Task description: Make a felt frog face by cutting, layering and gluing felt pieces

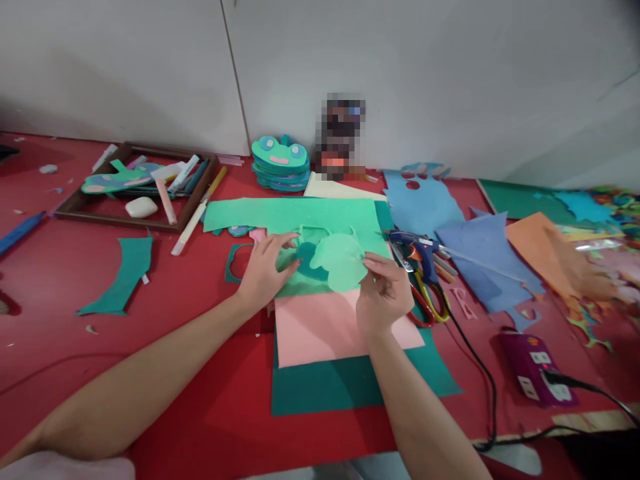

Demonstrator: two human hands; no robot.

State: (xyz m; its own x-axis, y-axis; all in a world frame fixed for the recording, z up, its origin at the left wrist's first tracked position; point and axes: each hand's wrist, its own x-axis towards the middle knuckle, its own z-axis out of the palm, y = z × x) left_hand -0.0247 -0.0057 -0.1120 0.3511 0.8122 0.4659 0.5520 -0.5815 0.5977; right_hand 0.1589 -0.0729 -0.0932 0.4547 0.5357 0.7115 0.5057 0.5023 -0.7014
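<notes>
Over the far edge of the pale pink rectangular foam-like sheet (315, 340), the right hand (385, 290) pinches a light-green rounded cut-out (343, 261), cut free but plain; the left hand's (266, 268) thumb and fingers stand apart. Beyond the sheet, stacked green frog-like faces (281, 165) look finished.

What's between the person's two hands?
In the head view: a pale green cutout, pinched by the right hand, and part of the bright green sheet beneath.

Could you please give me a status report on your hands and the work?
Right hand pinching light-green cutout. Left hand at light-green sheet, grip unclear. Scissors close beside right hand.
</notes>
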